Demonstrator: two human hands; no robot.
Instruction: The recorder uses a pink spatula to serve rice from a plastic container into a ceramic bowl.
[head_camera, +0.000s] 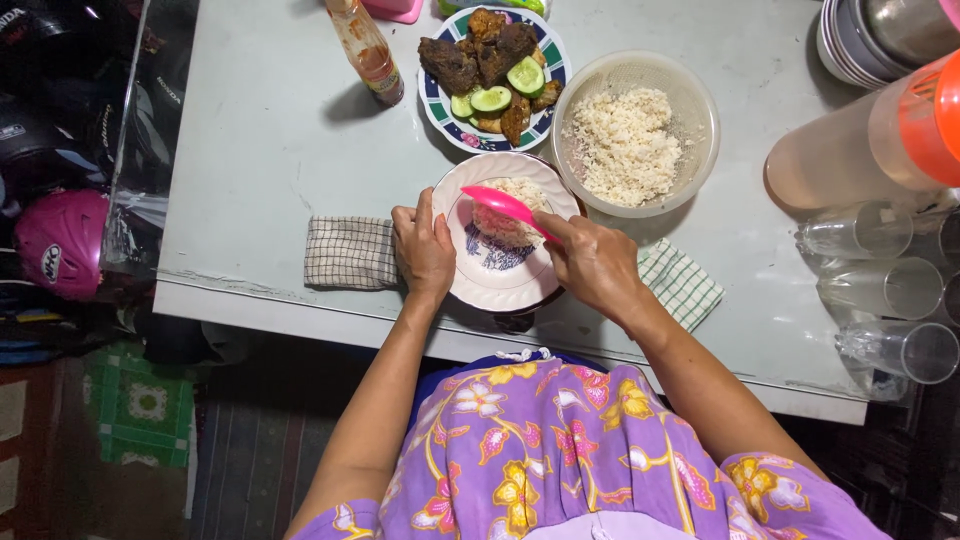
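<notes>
Holding the pink spoon (505, 207) closed in its fingers, the right hand (592, 262) rests it on the rice heaped on the white plate (497, 278); the left hand (422, 250) grips the plate's left rim. That plate looks stiff, breakable and best held by the rim. Beyond it stands a sauce bottle (368, 50) with a label band.
</notes>
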